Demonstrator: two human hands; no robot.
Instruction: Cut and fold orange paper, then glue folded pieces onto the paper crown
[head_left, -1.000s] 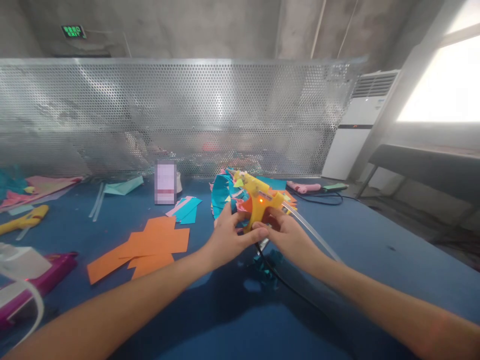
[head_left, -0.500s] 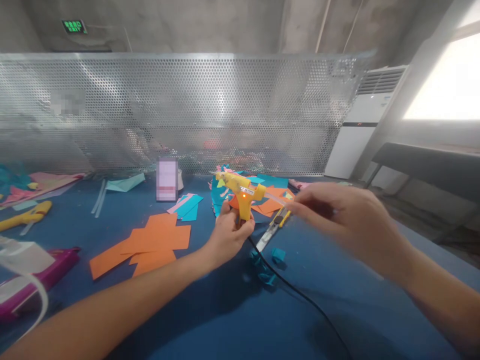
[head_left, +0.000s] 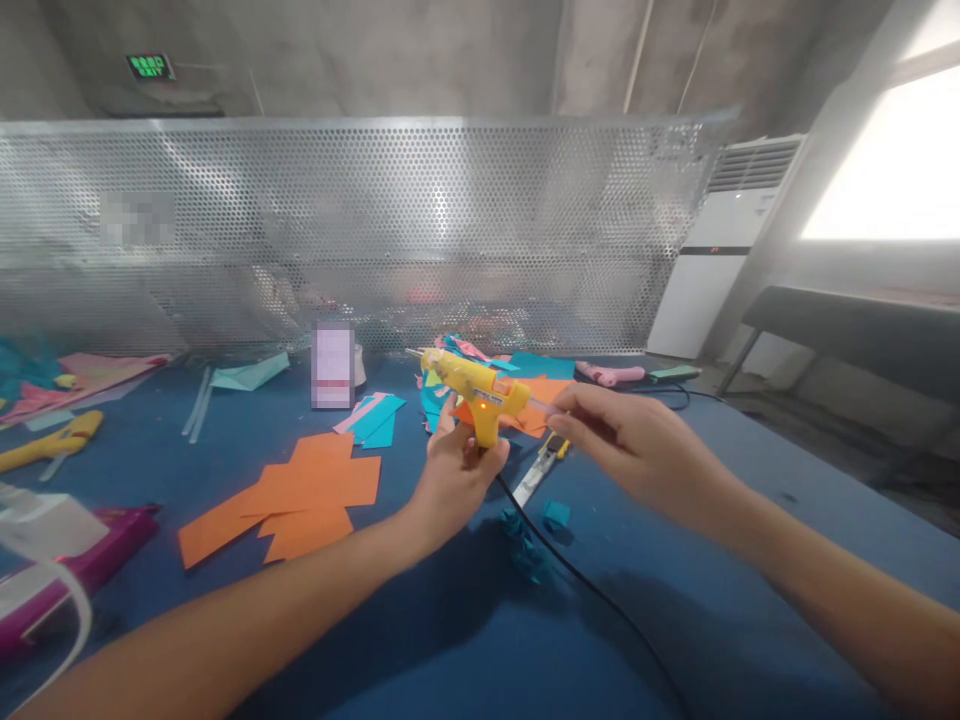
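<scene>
My left hand (head_left: pixel 459 480) is wrapped round the handle of a yellow hot glue gun (head_left: pixel 469 385), its nozzle pointing left and a small orange light glowing on its side. My right hand (head_left: pixel 637 430) pinches a clear glue stick (head_left: pixel 538 404) that sits at the rear of the gun. From the handle a black cord (head_left: pixel 592 580) runs down to the right. Below and behind the gun lie a box cutter (head_left: pixel 536 472), crumpled teal paper (head_left: pixel 529 550) and more orange paper (head_left: pixel 551 390).
Orange paper pieces (head_left: pixel 315 485) and blue and pink strips (head_left: pixel 381 418) lie on the blue table (head_left: pixel 420 640). At the left are another yellow glue gun (head_left: pixel 56 442), clear glue sticks (head_left: pixel 199 405) and a magenta power strip (head_left: pixel 112 548). A perforated metal screen (head_left: pixel 450 220) stands behind.
My right hand has moved left, closer to the rear of the glue gun, and less of the glue stick shows. My left hand keeps its hold on the gun.
</scene>
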